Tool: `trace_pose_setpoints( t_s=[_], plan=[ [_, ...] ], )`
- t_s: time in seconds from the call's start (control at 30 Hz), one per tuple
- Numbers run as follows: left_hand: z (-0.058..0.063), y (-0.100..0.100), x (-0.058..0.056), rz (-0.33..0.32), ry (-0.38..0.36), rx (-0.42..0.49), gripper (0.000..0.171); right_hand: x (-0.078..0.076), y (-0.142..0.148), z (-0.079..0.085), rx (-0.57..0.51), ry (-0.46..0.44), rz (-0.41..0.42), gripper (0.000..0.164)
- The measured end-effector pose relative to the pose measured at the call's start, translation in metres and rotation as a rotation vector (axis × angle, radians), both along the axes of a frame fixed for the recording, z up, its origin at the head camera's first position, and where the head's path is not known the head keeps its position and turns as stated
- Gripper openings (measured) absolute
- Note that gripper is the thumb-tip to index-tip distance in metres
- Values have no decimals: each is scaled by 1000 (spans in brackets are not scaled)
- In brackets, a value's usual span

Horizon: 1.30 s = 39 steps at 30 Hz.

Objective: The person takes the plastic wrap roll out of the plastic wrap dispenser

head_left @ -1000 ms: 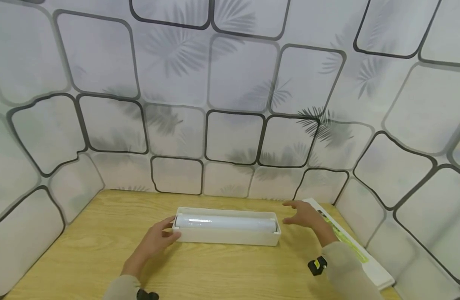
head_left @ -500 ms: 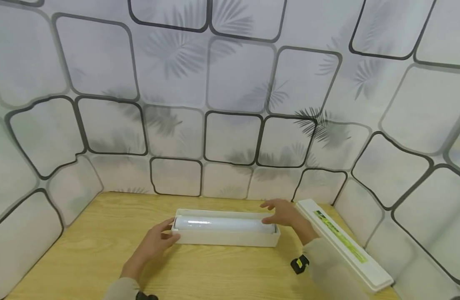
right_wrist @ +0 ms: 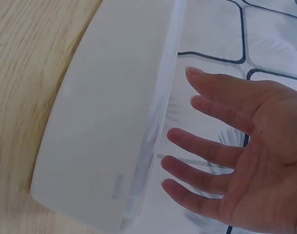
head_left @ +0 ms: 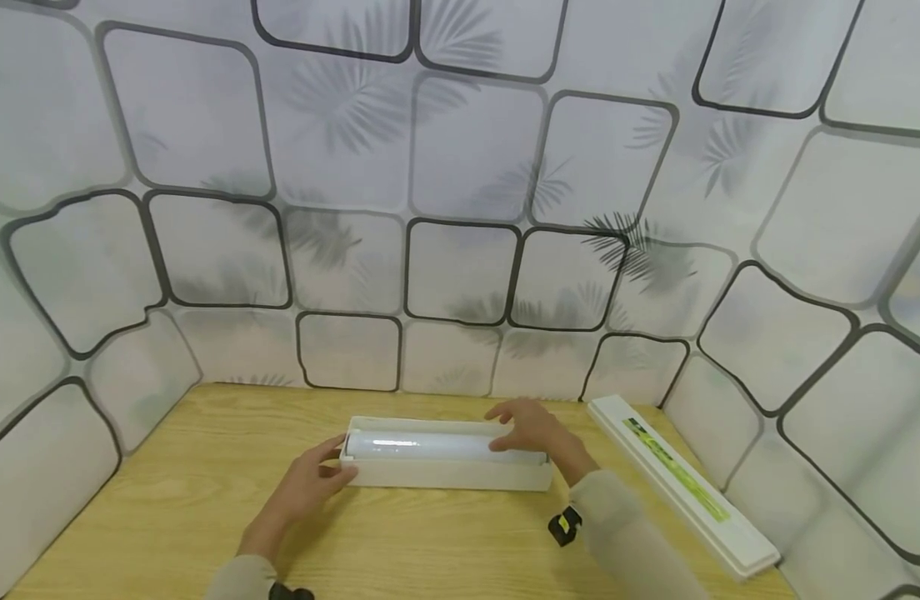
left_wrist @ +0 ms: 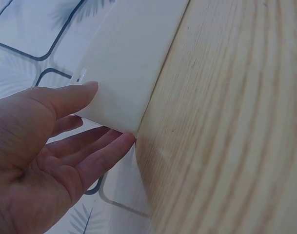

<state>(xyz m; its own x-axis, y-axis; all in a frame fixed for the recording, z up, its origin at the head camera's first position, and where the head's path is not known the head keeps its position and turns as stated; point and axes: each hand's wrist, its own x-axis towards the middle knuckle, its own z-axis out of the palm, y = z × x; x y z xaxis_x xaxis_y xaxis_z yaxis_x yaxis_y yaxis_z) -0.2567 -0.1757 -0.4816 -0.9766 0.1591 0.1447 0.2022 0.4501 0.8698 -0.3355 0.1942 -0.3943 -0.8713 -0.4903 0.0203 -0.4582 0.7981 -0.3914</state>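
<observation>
A long white plastic box (head_left: pixel 445 476) without its lid stands on the table, a shiny roll of cling film (head_left: pixel 422 444) lying lengthwise inside. My left hand (head_left: pixel 308 483) holds the box's left end. In the left wrist view the thumb lies against the wall of the box (left_wrist: pixel 133 58), and the fingertips meet its lower end corner. Over the right part of the roll hovers my right hand (head_left: pixel 531 429), fingers spread and loosely bent. From the right wrist view, those fingers (right_wrist: pixel 202 146) are apart from the box wall (right_wrist: pixel 104 112), with nothing between them.
A long white lid (head_left: pixel 681 479) with a green label lies slanted on the right of the wooden table (head_left: pixel 430 542). Patterned wall covering (head_left: pixel 460 275) closes off the back and both sides. Each wrist wears a small dark camera.
My right hand has moved left from beyond the box's right end to over the roll. The left hand stays at the left end. The lid shows more fully now.
</observation>
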Motion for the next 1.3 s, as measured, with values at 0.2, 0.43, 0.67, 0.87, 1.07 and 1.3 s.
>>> trace_pose_setpoints(
  t_s=[0.2, 0.43, 0.67, 0.87, 1.07, 1.3],
  plan=[
    [-1, -3, -4, -6, 7, 1, 63, -4, -14, -4, -9, -20, 0, 48],
    [-3, -4, -8, 12, -16, 6, 63, -10, -26, -9, -13, -66, -38, 44],
    [-3, -5, -12, 2, -12, 16, 62, -15, -34, -16, -14, -138, -65, 39],
    [-2, -6, -15, 1, -29, 12, 63, -16, -41, -16, -27, -193, -76, 37],
    [-2, -8, -19, 7, -36, 5, 62, -21, -44, -20, -22, -205, -59, 44],
    [-2, -10, -24, 1, -38, 3, 63, -29, -47, -29, -28, -170, 29, 47]
  ],
)
